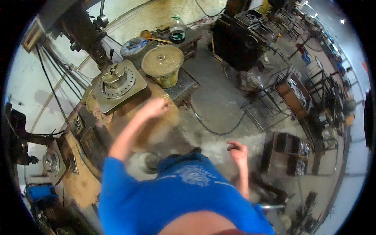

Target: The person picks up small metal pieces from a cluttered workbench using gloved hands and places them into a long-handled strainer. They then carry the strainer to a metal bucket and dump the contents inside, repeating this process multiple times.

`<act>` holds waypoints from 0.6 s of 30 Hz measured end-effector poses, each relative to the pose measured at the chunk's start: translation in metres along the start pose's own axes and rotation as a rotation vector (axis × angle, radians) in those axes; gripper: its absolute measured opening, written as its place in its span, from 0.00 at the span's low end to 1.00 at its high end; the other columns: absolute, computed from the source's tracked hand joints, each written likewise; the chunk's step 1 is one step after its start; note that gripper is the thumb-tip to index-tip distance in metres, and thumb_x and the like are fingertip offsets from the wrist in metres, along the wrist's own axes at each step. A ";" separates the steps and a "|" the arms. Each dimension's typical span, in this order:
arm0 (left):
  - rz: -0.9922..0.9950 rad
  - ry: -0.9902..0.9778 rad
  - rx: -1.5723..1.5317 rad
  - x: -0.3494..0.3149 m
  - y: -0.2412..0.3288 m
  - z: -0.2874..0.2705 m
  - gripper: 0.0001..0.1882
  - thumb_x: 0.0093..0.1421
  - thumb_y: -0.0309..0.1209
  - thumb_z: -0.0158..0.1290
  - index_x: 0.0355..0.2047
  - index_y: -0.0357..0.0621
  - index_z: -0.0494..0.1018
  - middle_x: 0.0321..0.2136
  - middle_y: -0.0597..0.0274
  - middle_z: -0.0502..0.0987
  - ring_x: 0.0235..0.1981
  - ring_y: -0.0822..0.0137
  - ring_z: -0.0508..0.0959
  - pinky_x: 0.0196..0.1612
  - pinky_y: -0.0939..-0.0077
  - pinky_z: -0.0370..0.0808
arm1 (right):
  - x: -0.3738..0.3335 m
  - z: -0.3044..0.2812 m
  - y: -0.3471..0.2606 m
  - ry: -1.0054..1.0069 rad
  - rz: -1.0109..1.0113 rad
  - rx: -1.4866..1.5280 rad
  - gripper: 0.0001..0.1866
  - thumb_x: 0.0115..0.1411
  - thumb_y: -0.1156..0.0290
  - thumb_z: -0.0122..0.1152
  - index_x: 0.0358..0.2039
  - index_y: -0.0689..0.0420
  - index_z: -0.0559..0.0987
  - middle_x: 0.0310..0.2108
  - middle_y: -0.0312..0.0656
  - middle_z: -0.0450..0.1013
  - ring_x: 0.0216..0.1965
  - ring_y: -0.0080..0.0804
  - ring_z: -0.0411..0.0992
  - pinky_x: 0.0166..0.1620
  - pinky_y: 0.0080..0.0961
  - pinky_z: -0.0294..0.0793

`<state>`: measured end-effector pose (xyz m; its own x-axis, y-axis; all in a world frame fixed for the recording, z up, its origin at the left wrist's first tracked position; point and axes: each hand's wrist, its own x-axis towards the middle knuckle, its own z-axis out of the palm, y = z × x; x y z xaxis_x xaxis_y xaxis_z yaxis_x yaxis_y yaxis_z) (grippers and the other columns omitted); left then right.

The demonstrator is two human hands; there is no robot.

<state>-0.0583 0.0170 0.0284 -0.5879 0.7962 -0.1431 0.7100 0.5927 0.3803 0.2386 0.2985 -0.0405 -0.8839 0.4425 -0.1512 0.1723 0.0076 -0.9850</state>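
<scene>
My left hand [158, 107] is raised over the wooden board of the bench [166, 117], its fingers curled in. Whether anything small is inside them I cannot make out. Beyond it to the left stands a drilling machine's square metal table [138, 87], with a round indexing plate ringed by holes and a jawed chuck [113, 74] on top. A round, dusty lid-like disc [162, 59] covers a yellowish bucket [168, 81] just past that hand. Out to the right, my right hand [237, 151] hangs in the air, fingers apart and partly bent, with nothing in it.
A plastic bottle with dark liquid [178, 33] stands on a low bench at the back. To the right is a divided metal bin [288, 145] holding small parts. A hose [219, 133] curves across the floor. Another machine with a chuck [50, 161] stands at left.
</scene>
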 end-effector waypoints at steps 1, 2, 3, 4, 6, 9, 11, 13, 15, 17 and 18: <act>-0.037 0.063 -0.034 0.026 -0.012 -0.013 0.18 0.52 0.36 0.48 0.43 0.46 0.70 0.33 0.46 0.74 0.36 0.51 0.75 0.39 0.60 0.71 | 0.022 -0.009 -0.002 -0.007 0.001 -0.082 0.21 0.36 0.83 0.42 0.33 0.64 0.77 0.19 0.37 0.70 0.24 0.21 0.67 0.29 0.16 0.65; -0.010 0.225 -0.097 0.045 -0.032 -0.017 0.17 0.52 0.35 0.48 0.42 0.44 0.71 0.34 0.46 0.75 0.36 0.51 0.75 0.40 0.61 0.71 | 0.039 -0.016 -0.003 -0.020 0.009 -0.162 0.23 0.35 0.85 0.41 0.34 0.65 0.77 0.21 0.37 0.69 0.25 0.22 0.68 0.30 0.16 0.66; -0.109 0.294 -0.130 0.063 -0.043 -0.024 0.16 0.51 0.34 0.48 0.40 0.42 0.72 0.34 0.47 0.75 0.36 0.51 0.75 0.40 0.62 0.71 | 0.052 -0.020 -0.009 -0.021 0.009 -0.178 0.23 0.35 0.85 0.41 0.34 0.65 0.77 0.21 0.36 0.69 0.26 0.22 0.68 0.30 0.15 0.66; -0.187 0.318 -0.100 0.080 -0.059 -0.033 0.16 0.51 0.34 0.48 0.40 0.42 0.73 0.35 0.46 0.74 0.37 0.51 0.74 0.41 0.62 0.71 | 0.064 -0.020 -0.017 -0.021 0.005 -0.189 0.23 0.35 0.85 0.42 0.34 0.64 0.77 0.21 0.36 0.69 0.26 0.22 0.68 0.30 0.15 0.66; -0.401 0.375 -0.035 0.113 -0.085 -0.051 0.16 0.50 0.34 0.48 0.40 0.45 0.73 0.34 0.47 0.75 0.38 0.51 0.74 0.41 0.61 0.71 | 0.091 -0.025 -0.026 -0.034 -0.008 -0.187 0.21 0.36 0.83 0.44 0.34 0.64 0.77 0.20 0.35 0.69 0.25 0.21 0.68 0.30 0.15 0.66; -0.456 0.390 0.114 0.159 -0.110 -0.064 0.15 0.49 0.35 0.48 0.38 0.44 0.74 0.34 0.48 0.75 0.38 0.51 0.74 0.41 0.59 0.71 | 0.127 -0.037 -0.021 -0.013 0.018 -0.226 0.18 0.39 0.80 0.47 0.33 0.63 0.77 0.19 0.34 0.69 0.24 0.19 0.67 0.31 0.15 0.65; -0.538 0.370 0.172 0.186 -0.120 -0.069 0.15 0.49 0.35 0.49 0.36 0.43 0.74 0.33 0.48 0.75 0.38 0.50 0.74 0.41 0.58 0.71 | 0.151 -0.047 -0.021 -0.031 0.048 -0.236 0.18 0.38 0.80 0.48 0.33 0.63 0.77 0.19 0.35 0.69 0.24 0.20 0.67 0.30 0.16 0.65; -0.555 0.336 0.202 0.206 -0.143 -0.061 0.15 0.48 0.35 0.50 0.34 0.42 0.73 0.32 0.48 0.75 0.37 0.50 0.74 0.40 0.58 0.71 | 0.178 -0.049 -0.019 -0.022 0.091 -0.285 0.18 0.38 0.79 0.48 0.33 0.62 0.78 0.19 0.35 0.70 0.23 0.19 0.67 0.29 0.16 0.65; -0.577 0.290 0.229 0.222 -0.153 -0.063 0.15 0.47 0.36 0.50 0.34 0.42 0.73 0.31 0.47 0.75 0.36 0.50 0.75 0.39 0.58 0.71 | 0.199 -0.049 -0.024 0.043 0.084 -0.380 0.19 0.38 0.79 0.48 0.34 0.62 0.78 0.19 0.36 0.71 0.23 0.18 0.67 0.29 0.16 0.65; -0.576 0.265 0.244 0.230 -0.145 -0.067 0.14 0.46 0.35 0.50 0.32 0.42 0.74 0.30 0.49 0.76 0.34 0.51 0.76 0.37 0.58 0.72 | 0.221 -0.060 -0.022 0.095 0.093 -0.407 0.19 0.38 0.78 0.49 0.34 0.62 0.78 0.19 0.37 0.71 0.23 0.18 0.67 0.28 0.15 0.65; -0.568 0.259 0.217 0.231 -0.144 -0.069 0.13 0.45 0.34 0.50 0.31 0.42 0.74 0.30 0.49 0.76 0.34 0.51 0.76 0.37 0.58 0.72 | 0.231 -0.063 -0.023 0.082 0.092 -0.380 0.19 0.38 0.80 0.47 0.34 0.63 0.77 0.19 0.37 0.71 0.23 0.18 0.67 0.28 0.15 0.65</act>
<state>-0.3232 0.1074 0.0036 -0.9491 0.3132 -0.0326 0.3078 0.9446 0.1137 0.0577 0.4573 -0.0477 -0.8224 0.5267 -0.2152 0.4115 0.2893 -0.8643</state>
